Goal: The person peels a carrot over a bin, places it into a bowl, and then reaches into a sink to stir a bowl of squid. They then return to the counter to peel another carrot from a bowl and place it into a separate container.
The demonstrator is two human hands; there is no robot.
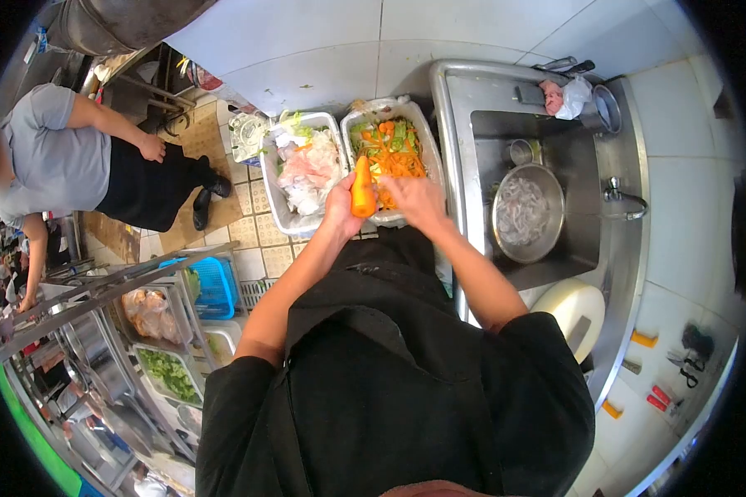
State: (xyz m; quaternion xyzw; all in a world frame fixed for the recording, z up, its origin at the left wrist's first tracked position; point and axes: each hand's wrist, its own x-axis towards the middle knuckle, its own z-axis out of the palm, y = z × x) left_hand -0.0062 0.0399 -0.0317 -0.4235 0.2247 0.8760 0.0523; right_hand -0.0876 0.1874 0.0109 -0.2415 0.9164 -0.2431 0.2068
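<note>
An orange carrot (362, 189) stands out between my hands, held by my left hand (341, 205), whose fingers wrap its lower left side. Close to the carrot's right side is my right hand (416, 200); its fingers are bent and slightly blurred, and what they hold, if anything, cannot be made out. Beneath and beyond the hands sits a bin (433, 142) with orange shreds and green vegetable scraps (398, 134). To its left, a second white bin (275, 199) holds pale scraps and plastic (311, 170).
At the right, a steel sink (576, 248) holds a metal bowl (559, 236) of pale pieces. A round white board (559, 308) with a blade lies below it. Another person (66, 149) stands at the left, above a rack (133, 381) with trays and a blue basket (217, 286).
</note>
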